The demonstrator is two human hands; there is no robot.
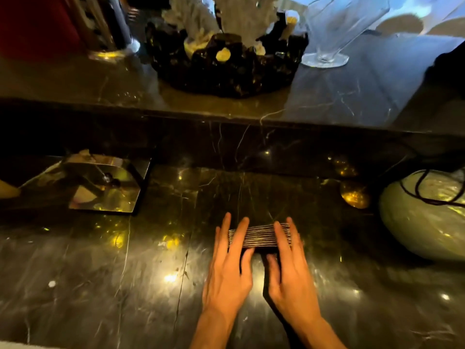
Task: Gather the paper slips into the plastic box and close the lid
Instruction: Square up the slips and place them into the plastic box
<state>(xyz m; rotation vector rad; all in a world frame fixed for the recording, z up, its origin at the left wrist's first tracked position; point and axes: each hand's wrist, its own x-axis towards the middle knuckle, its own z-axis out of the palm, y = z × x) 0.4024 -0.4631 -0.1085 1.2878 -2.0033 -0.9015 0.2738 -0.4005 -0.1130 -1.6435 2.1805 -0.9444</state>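
A stack of paper slips (259, 235) stands on edge on the dark marble counter (125, 273), its thin pale edges facing up. My left hand (227, 263) grips the stack's left end, fingers laid over the top and thumb at the near side. My right hand (289, 265) holds the right end the same way. The clear plastic box (105, 185) sits apart at the left of the counter, reflective, and I cannot tell how its lid stands.
A pale green rounded object (425, 217) with a dark cord over it sits at the right. A small gold disc (354, 195) lies beside it. The raised marble ledge (352, 96) behind carries a black bowl (226, 66) and a glass vase (332, 28).
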